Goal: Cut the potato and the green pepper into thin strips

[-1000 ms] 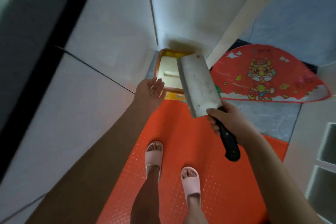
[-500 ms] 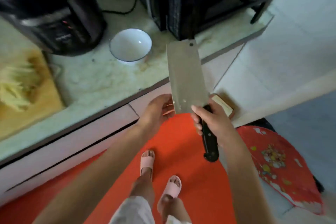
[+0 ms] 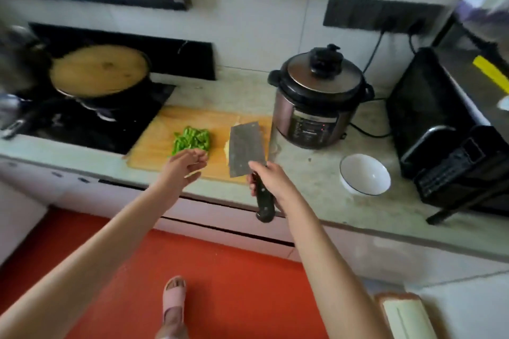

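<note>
Right hand [image 3: 271, 179] wrapped round the black handle of the cleaver [image 3: 246, 148]. The blade points away from the person, broad side to camera, over the right end of the wooden cutting board [image 3: 209, 121].

Left hand [image 3: 184, 166] loose-fingered and holding nothing, over the board's near edge. The green pepper strips [image 3: 191, 142] lie in a heap mid-board, just beyond the left fingertips; cannot tell whether there is contact.

Potato strips [image 3: 227, 150]: only a pale yellow sliver shows at the blade's left edge, the rest hidden behind the cleaver. They sit between the pepper heap and the right hand.

Pressure cooker [image 3: 319, 99] just right of the board. White bowl [image 3: 365, 173] on the counter [image 3: 316, 173], right of the knife hand and apart from it.
</note>
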`<state>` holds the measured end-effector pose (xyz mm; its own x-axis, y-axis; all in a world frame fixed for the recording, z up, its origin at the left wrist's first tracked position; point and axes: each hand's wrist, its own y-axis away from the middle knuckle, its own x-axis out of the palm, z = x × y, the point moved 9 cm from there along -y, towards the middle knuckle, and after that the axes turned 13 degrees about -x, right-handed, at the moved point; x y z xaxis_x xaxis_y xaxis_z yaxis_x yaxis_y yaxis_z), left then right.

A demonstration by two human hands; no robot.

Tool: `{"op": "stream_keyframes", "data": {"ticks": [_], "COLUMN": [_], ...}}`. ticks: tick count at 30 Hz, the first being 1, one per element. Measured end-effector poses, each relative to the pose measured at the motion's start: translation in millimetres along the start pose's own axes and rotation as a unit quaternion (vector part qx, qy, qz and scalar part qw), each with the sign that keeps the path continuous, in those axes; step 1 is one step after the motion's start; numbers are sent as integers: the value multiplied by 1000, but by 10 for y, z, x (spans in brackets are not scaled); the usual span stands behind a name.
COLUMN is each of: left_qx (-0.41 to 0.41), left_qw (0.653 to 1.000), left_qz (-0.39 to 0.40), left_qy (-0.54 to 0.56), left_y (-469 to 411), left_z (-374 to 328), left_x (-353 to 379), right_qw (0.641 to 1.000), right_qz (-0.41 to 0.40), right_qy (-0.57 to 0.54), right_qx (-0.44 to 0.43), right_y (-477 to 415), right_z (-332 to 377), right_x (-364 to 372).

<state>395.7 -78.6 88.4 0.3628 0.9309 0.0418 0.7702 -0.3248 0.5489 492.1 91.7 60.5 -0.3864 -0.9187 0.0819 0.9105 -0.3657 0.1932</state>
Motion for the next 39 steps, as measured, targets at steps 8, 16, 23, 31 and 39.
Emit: {"op": "stream_keyframes", "data": {"ticks": [8,16,23,31,39], "left_qx": [10,-38,-77,-43,16], "left_qw": [998,999,993,976,925], "left_qz": [-43,-34,-42,-88,-136], "left_qy": [47,-7,-83,-196,-355], "left_y": [-464,-1892,-2805,-3131,-3097], "left_z": [-395,-698,-552,-369,-457], "left_x": [-1167,-1864,-2251,-2638,-2668], "right_qw": [993,982,972,951,868], "right_qz": [-60,-127,-128,-166,-4], "right_qy": [99,134,185,251,491], "right_qx": [-9,36,73,69,71], "right_y": [-815,-1711,-2371,-2704,-2895], "right_z": [-360,-434,-564,-794,-838], "right_x": [736,1195,2078,2781,2985]}}
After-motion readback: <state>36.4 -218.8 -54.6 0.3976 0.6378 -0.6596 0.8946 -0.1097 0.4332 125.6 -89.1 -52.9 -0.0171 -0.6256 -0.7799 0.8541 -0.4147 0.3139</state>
